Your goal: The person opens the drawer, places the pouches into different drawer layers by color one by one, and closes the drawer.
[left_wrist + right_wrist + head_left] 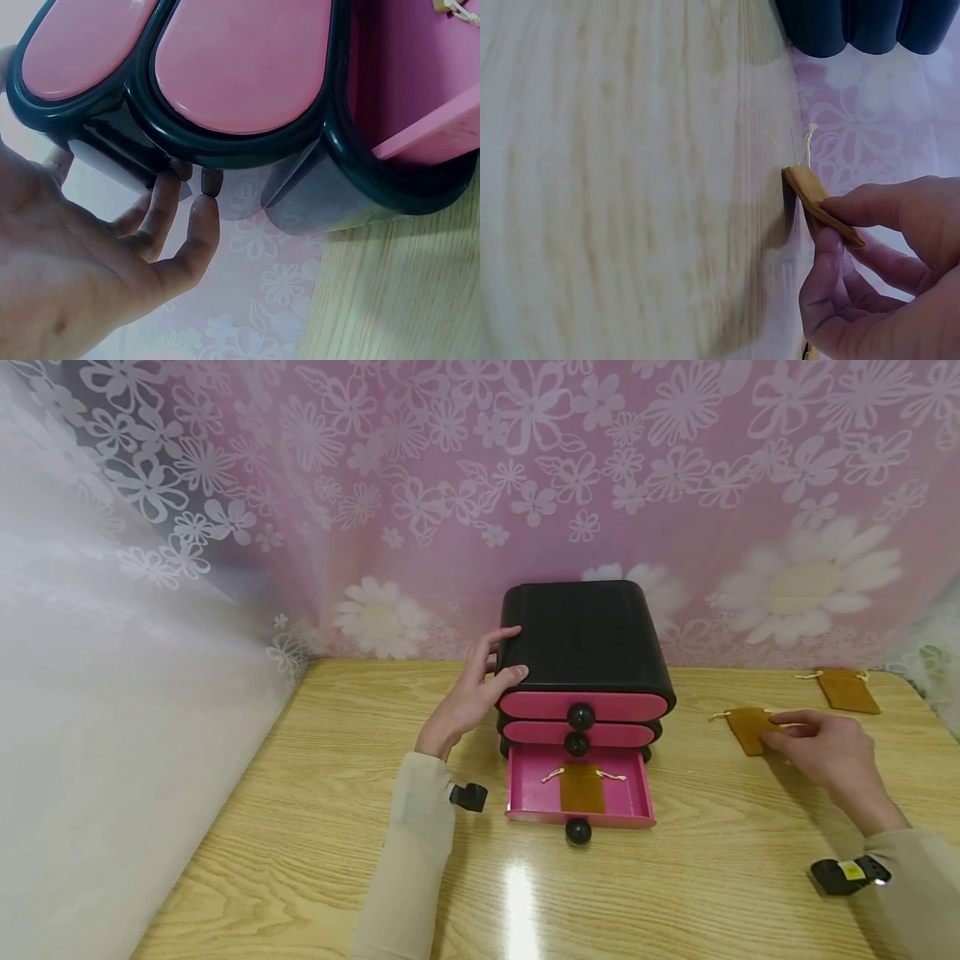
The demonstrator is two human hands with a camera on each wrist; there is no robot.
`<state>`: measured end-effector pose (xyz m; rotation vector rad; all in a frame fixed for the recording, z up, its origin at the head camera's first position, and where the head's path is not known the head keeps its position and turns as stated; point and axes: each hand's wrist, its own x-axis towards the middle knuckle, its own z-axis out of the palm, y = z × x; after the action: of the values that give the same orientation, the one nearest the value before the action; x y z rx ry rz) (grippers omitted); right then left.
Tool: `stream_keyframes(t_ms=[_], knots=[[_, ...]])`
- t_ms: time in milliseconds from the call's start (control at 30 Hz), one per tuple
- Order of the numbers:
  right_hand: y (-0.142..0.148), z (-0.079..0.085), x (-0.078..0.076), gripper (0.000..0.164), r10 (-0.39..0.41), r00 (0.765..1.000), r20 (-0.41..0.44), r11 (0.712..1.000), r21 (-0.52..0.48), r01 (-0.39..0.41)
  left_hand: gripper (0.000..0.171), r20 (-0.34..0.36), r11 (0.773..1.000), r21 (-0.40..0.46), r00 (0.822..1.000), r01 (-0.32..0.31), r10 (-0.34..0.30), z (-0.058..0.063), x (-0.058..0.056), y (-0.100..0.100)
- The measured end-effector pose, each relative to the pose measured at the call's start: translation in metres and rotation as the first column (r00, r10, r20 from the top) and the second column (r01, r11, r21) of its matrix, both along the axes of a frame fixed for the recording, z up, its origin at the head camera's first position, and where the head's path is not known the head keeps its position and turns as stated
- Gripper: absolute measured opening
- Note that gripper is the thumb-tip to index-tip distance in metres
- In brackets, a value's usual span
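A small black chest of drawers (pixel 581 631) with pink drawer fronts stands on the table. Its bottom drawer (pixel 532 789) is pulled out, and a brown drawstring pouch (pixel 582 789) lies inside. My left hand (pixel 472 693) rests on the chest's upper left side, thumb and a fingertip on the top edge; in the left wrist view its other fingers (pixel 199 240) are bent near the side wall. Off to the right, my right hand (pixel 832 756) pinches a second brown drawstring pouch (pixel 746 731) between thumb and fingers. The right wrist view shows this pouch (pixel 814 199) held edge-on, raised off the tabletop.
A third brown pouch (pixel 847 691) lies near the table's back right edge. Behind the wooden table (pixel 322 860) hangs a pink flowered curtain (pixel 450 485). White sheeting (pixel 112 693) borders the left side. Round black knobs (pixel 578 831) stick out from the drawers.
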<state>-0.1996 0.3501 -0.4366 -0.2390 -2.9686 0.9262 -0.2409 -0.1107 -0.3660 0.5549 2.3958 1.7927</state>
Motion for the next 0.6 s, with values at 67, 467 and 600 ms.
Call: stream_keyframes(t_ms=[67,467,600], knots=[[-0.001,0.002,0.001,0.052,-0.013,1.0,-0.007,1.0,0.001,0.013,0.055,0.0,1.0,-0.001,1.0,0.001,-0.001,0.0,0.0,0.0],[-0.005,0.011,0.015,0.053,0.003,1.0,-0.008,0.99,-0.142,-0.004,0.055,0.002,1.0,0.007,1.0,0.007,-0.007,-0.001,-0.001,0.0],[-0.009,0.01,0.021,0.045,-0.005,0.999,-0.035,0.977,-0.214,-0.002,0.056,0.006,1.0,0.006,1.0,0.007,-0.007,-0.001,-0.001,0.0]])
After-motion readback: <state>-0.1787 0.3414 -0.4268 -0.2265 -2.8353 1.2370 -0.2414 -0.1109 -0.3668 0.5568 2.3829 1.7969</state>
